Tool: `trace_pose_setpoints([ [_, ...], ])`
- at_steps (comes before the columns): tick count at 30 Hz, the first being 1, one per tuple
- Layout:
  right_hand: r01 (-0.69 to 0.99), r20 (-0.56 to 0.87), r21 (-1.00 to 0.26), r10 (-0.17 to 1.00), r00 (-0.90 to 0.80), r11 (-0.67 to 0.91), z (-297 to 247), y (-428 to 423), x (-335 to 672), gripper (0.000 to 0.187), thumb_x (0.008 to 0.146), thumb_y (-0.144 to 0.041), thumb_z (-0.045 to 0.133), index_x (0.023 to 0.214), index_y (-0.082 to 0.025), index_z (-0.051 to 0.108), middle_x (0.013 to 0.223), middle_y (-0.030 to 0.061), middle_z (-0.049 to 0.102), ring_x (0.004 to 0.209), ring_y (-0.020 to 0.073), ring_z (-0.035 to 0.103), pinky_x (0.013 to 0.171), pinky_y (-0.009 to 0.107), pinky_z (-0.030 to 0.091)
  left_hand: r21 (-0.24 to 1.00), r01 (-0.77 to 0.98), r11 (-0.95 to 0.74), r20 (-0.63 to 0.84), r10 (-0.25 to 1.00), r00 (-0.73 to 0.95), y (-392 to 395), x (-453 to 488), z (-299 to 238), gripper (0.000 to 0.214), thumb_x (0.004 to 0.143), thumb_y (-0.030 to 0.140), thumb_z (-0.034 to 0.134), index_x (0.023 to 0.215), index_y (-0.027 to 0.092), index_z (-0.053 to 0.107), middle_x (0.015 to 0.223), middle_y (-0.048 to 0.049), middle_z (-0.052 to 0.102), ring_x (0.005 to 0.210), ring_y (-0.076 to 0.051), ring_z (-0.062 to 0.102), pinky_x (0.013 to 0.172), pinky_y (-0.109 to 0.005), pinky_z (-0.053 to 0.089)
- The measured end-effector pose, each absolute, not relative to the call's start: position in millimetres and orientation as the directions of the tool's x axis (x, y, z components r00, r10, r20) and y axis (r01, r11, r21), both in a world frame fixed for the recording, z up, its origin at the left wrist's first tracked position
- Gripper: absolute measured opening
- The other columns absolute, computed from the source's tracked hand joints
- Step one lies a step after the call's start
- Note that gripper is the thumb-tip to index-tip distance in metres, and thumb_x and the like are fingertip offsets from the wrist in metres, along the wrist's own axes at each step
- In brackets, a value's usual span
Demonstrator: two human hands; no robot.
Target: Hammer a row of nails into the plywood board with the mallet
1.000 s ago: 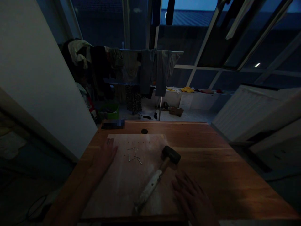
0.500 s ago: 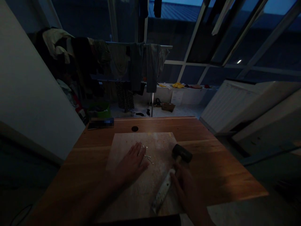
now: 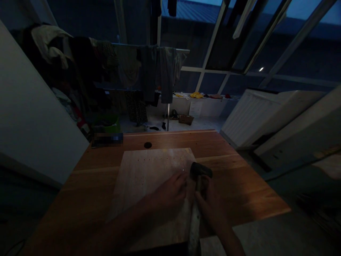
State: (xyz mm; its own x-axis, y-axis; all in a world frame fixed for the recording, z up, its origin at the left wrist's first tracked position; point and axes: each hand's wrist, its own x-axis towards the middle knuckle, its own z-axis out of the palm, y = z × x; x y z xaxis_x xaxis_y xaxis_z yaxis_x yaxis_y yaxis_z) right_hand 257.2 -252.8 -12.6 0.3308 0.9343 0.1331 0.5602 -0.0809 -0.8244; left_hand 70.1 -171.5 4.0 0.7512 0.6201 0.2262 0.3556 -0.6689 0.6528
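Looking down in very dim light at a wooden counter (image 3: 239,185) with a pale square board (image 3: 144,177) lying on it. Both of the person's bare hands meet over the board's 4 o'clock part.

The right hand (image 3: 210,208) is closed around the light handle of a black-headed mallet (image 3: 201,170), gripping it just under the head. The mallet's head points toward 12 o'clock and sits at the board's right edge. Its handle runs straight back toward 6 o'clock, passing the counter's near edge.

The left hand (image 3: 170,193) lies just beside the mallet at its 9 o'clock, fingers curled and bunched toward the head. A tiny bright glint (image 3: 183,170) shows at its fingertips. It is too dark to tell whether this hand pinches anything.

A small dark round hole (image 3: 147,145) sits in the counter at the board's 12 o'clock.

Beyond the counter, toward 12 o'clock, a drying rack (image 3: 149,67) hung with clothes stands before large dark windows. A white radiator (image 3: 253,113) is at 2 o'clock.
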Motion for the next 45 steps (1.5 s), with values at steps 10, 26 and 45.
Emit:
trace_pose_setpoints([
  [10,-0.076,-0.377,-0.925,0.878,0.296,-0.372,13,-246,261,0.052,0.076,-0.053,0.069,0.114,-0.018,0.061,0.057,-0.0025,0.064,0.047,0.0207,0.061,0.046,0.030,0.048,0.333,0.613,-0.716,0.042,0.661,0.749,-113,87,41,0.019,0.090,0.027,0.059,0.102,0.017,0.069,0.107,-0.0163,0.069,0.098,-0.029,0.067,0.084,-0.041,0.054],
  [26,0.790,0.019,-0.594,0.979,0.205,-0.154,18,-241,238,0.041,0.094,-0.020,0.043,0.133,-0.013,0.053,0.113,0.0170,0.072,0.098,0.0270,0.071,0.082,0.035,0.050,0.426,0.769,-0.476,-0.064,0.832,0.551,-104,115,48,0.022,0.080,0.036,0.068,0.086,0.017,0.078,0.092,-0.0129,0.078,0.090,-0.030,0.073,0.077,-0.034,0.053],
  [45,0.773,0.003,-0.607,0.972,0.236,-0.186,15,-241,240,0.047,0.099,-0.039,0.038,0.132,-0.012,0.057,0.116,0.0193,0.072,0.097,0.0306,0.072,0.080,0.038,0.051,0.878,0.312,-0.362,0.238,0.897,0.372,-66,112,-7,0.021,0.079,0.009,0.064,0.093,0.017,0.076,0.086,-0.0018,0.077,0.069,-0.012,0.066,0.074,-0.024,0.053],
])
